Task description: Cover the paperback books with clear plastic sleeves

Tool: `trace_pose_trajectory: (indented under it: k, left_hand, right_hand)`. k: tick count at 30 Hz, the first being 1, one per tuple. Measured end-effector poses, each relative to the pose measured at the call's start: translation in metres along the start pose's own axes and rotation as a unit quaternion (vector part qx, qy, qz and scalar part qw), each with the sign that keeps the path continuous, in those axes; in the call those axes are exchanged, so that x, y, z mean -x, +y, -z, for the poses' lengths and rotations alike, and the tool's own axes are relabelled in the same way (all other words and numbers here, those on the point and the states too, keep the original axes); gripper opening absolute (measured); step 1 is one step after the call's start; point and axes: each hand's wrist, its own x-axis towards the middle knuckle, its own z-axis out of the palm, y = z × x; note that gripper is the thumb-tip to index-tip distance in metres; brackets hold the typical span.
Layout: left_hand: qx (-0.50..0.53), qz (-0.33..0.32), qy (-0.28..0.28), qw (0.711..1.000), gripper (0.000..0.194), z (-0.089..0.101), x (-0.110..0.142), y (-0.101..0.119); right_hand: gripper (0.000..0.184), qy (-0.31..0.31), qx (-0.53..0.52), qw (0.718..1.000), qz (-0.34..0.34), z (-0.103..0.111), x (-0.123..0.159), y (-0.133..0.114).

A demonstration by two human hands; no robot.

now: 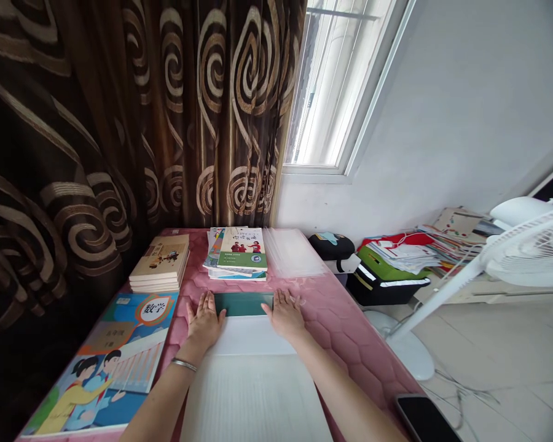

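In front of me lies a flat book-like item with a dark green top strip and a white band below it. A translucent, finely striped plastic sheet covers the nearer part and runs out of the bottom of the view. My left hand rests flat at the item's left edge, fingers stretched out, a silver bracelet on the wrist. At the right edge my right hand lies flat too, fingers spread forward. Neither hand grips anything.
A maths textbook and a stack of tan books lie left on the pink padded table cover. Behind are more books and clear plastic sheets. A phone sits front right; a white fan stands beyond.
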Motion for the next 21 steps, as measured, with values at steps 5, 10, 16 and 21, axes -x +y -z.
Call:
trace_pose_trajectory:
  k: [5,10,16,21]
  left_hand:
    - [-0.002,0.006,-0.011,1.000,0.059,-0.001,0.000,0.000]
    - [0.008,0.003,-0.020,1.000,0.059,-0.002,-0.001,-0.002]
    - [0.007,0.010,-0.019,1.000,0.060,-0.006,-0.002,-0.004]
    - [-0.010,-0.004,-0.014,1.000,0.057,-0.004,-0.002,-0.003]
  right_hand:
    - [0.071,0.020,-0.054,0.993,0.103,0.000,-0.003,-0.053]
    - [0.073,-0.045,-0.115,0.976,0.180,-0.011,-0.008,-0.082]
    - [0.070,-0.037,-0.047,0.996,0.062,-0.003,-0.005,-0.016]
    - [0.067,-0.025,-0.006,0.999,0.032,0.000,-0.008,0.016]
